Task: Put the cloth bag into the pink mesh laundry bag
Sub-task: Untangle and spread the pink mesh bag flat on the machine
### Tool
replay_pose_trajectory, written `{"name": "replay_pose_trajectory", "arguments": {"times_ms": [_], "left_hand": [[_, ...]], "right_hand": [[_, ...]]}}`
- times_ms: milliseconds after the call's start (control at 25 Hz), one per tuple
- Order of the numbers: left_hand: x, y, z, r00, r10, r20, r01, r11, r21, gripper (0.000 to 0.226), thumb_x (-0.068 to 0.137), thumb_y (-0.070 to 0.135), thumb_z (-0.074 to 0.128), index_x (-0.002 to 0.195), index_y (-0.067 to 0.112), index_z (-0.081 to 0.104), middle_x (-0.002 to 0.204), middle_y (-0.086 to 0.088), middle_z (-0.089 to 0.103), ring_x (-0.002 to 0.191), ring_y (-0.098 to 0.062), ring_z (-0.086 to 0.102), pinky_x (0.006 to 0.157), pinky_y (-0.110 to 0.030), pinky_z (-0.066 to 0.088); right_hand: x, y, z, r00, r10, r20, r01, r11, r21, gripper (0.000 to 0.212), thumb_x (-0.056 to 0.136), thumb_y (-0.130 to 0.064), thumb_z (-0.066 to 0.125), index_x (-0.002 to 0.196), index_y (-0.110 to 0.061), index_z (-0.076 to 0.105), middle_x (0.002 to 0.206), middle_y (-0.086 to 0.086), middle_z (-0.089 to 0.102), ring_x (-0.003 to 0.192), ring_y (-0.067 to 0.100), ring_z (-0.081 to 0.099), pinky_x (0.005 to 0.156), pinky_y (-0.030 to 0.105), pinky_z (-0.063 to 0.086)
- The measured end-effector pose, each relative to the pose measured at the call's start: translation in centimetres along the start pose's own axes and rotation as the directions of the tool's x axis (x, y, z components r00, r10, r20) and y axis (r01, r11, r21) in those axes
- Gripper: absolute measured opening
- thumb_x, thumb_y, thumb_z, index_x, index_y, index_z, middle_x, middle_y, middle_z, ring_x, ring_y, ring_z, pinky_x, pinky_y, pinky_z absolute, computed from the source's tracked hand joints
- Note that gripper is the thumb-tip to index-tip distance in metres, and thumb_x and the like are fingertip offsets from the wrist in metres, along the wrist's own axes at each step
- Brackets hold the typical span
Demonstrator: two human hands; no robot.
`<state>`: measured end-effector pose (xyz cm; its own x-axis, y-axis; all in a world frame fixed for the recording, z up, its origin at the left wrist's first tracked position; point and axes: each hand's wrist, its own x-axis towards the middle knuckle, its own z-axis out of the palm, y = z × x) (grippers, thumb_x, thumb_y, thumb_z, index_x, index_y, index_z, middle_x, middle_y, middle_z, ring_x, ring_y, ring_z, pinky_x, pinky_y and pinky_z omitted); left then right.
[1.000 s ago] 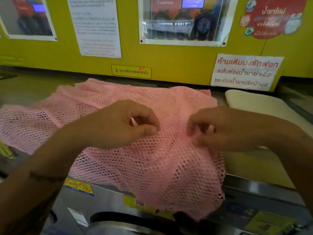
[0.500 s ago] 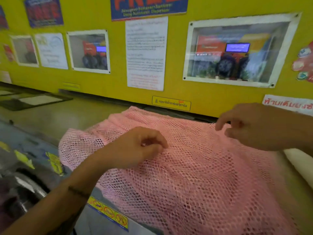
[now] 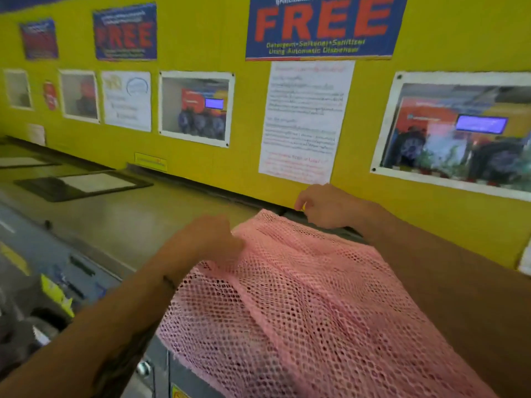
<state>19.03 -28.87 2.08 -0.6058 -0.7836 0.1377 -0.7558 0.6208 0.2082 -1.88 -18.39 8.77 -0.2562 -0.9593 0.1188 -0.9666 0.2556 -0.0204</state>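
Note:
The pink mesh laundry bag (image 3: 301,305) lies spread over the top of a washing machine and hangs over its front edge. My left hand (image 3: 209,239) pinches the mesh near its far left corner. Curled, my right hand (image 3: 324,209) rests at the bag's far edge against the yellow wall; whether it grips the mesh is hidden. The cloth bag does not show clearly. A white sliver (image 3: 526,261) at the right edge is too cut off to identify.
The grey-green machine top (image 3: 138,216) runs to the left, with a dark-framed lid (image 3: 83,185) set in it. Behind stands a yellow wall (image 3: 244,110) with posters and display windows. The machine's front panel (image 3: 57,282) with stickers drops away at lower left.
The view has swung up and to the left. My right hand let go of the mesh middle and moved to its far edge. My left hand kept its pinch on the mesh.

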Motion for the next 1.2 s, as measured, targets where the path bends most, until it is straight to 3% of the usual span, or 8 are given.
{"name": "replay_pose_trajectory", "arguments": {"times_ms": [160, 240, 480, 600, 680, 760, 1000, 1200], "left_hand": [[0.5, 0.1, 1.2, 0.995, 0.095, 0.003, -0.095, 0.995, -0.030, 0.034, 0.083, 0.044, 0.056, 0.091, 0.015, 0.072, 0.105, -0.007, 0.067, 0.094, -0.025, 0.060, 0.084, -0.035, 0.049], [0.3, -0.1, 0.7, 0.990, 0.130, -0.061, -0.137, 0.984, -0.111, 0.025, 0.086, 0.035, 0.054, 0.095, 0.020, 0.071, 0.106, -0.003, 0.069, 0.092, -0.022, 0.060, 0.084, -0.035, 0.049], [-2.9, -2.9, -5.1, 0.976, 0.097, -0.195, -0.183, 0.848, -0.497, 0.013, 0.091, 0.031, 0.057, 0.085, 0.028, 0.068, 0.079, 0.004, 0.072, 0.064, -0.010, 0.066, 0.064, -0.030, 0.053], [-5.5, -6.5, -7.6, 0.999, 0.010, 0.045, 0.004, 0.953, -0.304, 0.011, 0.077, 0.044, 0.068, 0.088, 0.042, 0.069, 0.066, 0.008, 0.068, 0.051, -0.002, 0.061, 0.059, -0.028, 0.050], [-7.2, -7.7, -7.6, 0.959, -0.134, 0.249, 0.123, 0.991, 0.060, 0.035, 0.075, 0.042, 0.072, 0.108, 0.044, 0.061, 0.070, 0.013, 0.056, 0.061, -0.002, 0.058, 0.067, -0.025, 0.049], [-7.8, -7.8, -7.2, 0.963, -0.195, 0.187, 0.154, 0.965, 0.211, 0.046, 0.081, 0.037, 0.069, 0.124, 0.039, 0.052, 0.080, 0.020, 0.047, 0.079, -0.007, 0.055, 0.078, -0.022, 0.044], [-7.3, -1.7, -1.1, 0.943, 0.224, -0.247, -0.285, 0.926, -0.247, 0.043, 0.091, 0.053, 0.050, 0.128, 0.032, 0.055, 0.125, 0.006, 0.057, 0.113, -0.011, 0.053, 0.098, -0.035, 0.044], [-4.9, -3.4, 2.3, 0.960, 0.106, 0.261, -0.112, 0.994, 0.009, 0.076, 0.083, 0.078, 0.023, 0.150, 0.045, 0.015, 0.164, 0.007, 0.008, 0.150, -0.019, 0.010, 0.118, -0.056, 0.006]], "right_hand": [[4.9, -1.1, 4.7, 0.975, 0.048, 0.216, -0.045, 0.999, -0.016, 0.021, 0.080, -0.015, 0.056, 0.089, 0.002, 0.064, 0.095, 0.017, 0.065, 0.085, 0.028, 0.062, 0.069, 0.036, 0.052], [6.1, -1.1, 4.8, 0.969, 0.063, 0.238, -0.056, 0.998, -0.034, 0.012, 0.082, -0.011, 0.054, 0.073, -0.004, 0.053, 0.073, 0.010, 0.051, 0.064, 0.020, 0.047, 0.055, 0.032, 0.035], [9.5, 0.8, 2.1, 0.896, 0.217, -0.387, -0.163, 0.972, 0.168, 0.012, 0.083, -0.014, 0.052, 0.094, -0.015, 0.051, 0.094, 0.005, 0.057, 0.085, 0.028, 0.056, 0.064, 0.033, 0.041], [11.0, 2.0, 3.2, 0.974, 0.203, -0.100, -0.205, 0.979, -0.011, 0.011, 0.084, -0.021, 0.055, 0.092, -0.013, 0.055, 0.098, 0.007, 0.059, 0.087, 0.028, 0.059, 0.069, 0.034, 0.047], [11.3, 2.0, 4.7, 0.980, 0.187, 0.067, -0.181, 0.980, -0.088, 0.018, 0.085, -0.027, 0.058, 0.079, -0.010, 0.056, 0.084, 0.007, 0.058, 0.077, 0.025, 0.057, 0.064, 0.032, 0.044], [11.3, 1.7, 5.3, 0.986, 0.137, 0.093, -0.133, 0.990, -0.052, 0.024, 0.087, -0.031, 0.056, 0.085, -0.008, 0.062, 0.083, 0.009, 0.060, 0.077, 0.025, 0.058, 0.062, 0.031, 0.046], [9.0, 0.2, 4.5, 0.975, 0.071, 0.210, -0.060, 0.997, -0.056, 0.033, 0.086, -0.031, 0.052, 0.107, -0.013, 0.069, 0.113, 0.008, 0.068, 0.099, 0.025, 0.063, 0.092, 0.046, 0.053], [4.9, -0.3, 2.8, 0.935, 0.084, 0.345, -0.037, 0.990, -0.139, 0.052, 0.094, -0.045, 0.054, 0.134, -0.012, 0.055, 0.142, 0.005, 0.052, 0.127, 0.030, 0.051, 0.099, 0.048, 0.046]]}}
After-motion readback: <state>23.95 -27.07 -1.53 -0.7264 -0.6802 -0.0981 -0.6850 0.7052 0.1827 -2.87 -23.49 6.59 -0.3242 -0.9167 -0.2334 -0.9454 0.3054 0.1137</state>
